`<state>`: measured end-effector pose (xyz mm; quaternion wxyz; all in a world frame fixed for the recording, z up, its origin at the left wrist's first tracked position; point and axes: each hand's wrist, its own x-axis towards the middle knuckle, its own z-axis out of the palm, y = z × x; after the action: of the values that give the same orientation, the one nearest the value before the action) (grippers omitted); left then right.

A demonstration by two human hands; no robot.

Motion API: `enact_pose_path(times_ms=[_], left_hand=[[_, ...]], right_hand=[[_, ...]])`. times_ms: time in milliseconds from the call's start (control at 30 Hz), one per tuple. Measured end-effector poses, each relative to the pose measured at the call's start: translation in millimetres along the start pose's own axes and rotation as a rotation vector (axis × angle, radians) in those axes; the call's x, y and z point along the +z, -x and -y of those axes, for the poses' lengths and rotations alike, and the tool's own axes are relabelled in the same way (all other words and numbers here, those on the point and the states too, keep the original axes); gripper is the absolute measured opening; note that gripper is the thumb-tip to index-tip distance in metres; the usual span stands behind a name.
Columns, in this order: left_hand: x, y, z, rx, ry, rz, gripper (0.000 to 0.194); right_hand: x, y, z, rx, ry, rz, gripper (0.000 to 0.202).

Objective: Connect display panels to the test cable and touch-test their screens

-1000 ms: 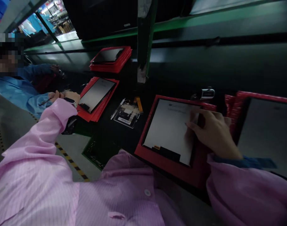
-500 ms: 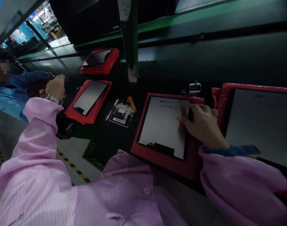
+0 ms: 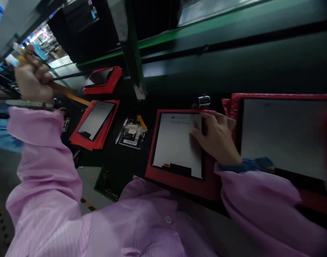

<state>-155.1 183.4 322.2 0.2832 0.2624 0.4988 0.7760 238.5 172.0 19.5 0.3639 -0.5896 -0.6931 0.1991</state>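
Note:
My left hand is raised at the upper left, fingers closed. It holds an orange flat strip, like a ribbon cable, which slants down towards the left display stack; a blurred white and orange part shows above the fingers. My right hand rests over the right edge of a pale display panel. Its thumb and forefinger are apart, touching the panel near its top right corner. Under the panel lies a red foam sheet.
Left lies a display panel on red sheets; another red stack is behind. Between them and my right hand is a circuit board with an orange cable. A large panel lies right. A green post stands behind. A co-worker's blue sleeve shows left.
My left hand has risen up and left from beside the co-worker, and the orange strip now shows in it. My right hand stays on the panel. The view has shifted somewhat.

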Motion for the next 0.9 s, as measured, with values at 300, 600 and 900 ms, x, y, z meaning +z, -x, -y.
enact_pose_path(times_ms=[300, 600, 900], left_hand=[[111.8, 143, 172, -0.862, 0.179, 0.52, 0.04], [143.5, 168, 230, -0.788, 0.082, 0.352, 0.027], [142.3, 168, 242, -0.57, 0.038, 0.406, 0.006]], right_hand=[[-8, 3, 67, 0.329, -1.496, 0.721, 0.064], [-21, -13, 50, 0.526, -1.508, 0.453, 0.033], [-15, -22, 58, 0.467, -1.504, 0.457, 0.027]])
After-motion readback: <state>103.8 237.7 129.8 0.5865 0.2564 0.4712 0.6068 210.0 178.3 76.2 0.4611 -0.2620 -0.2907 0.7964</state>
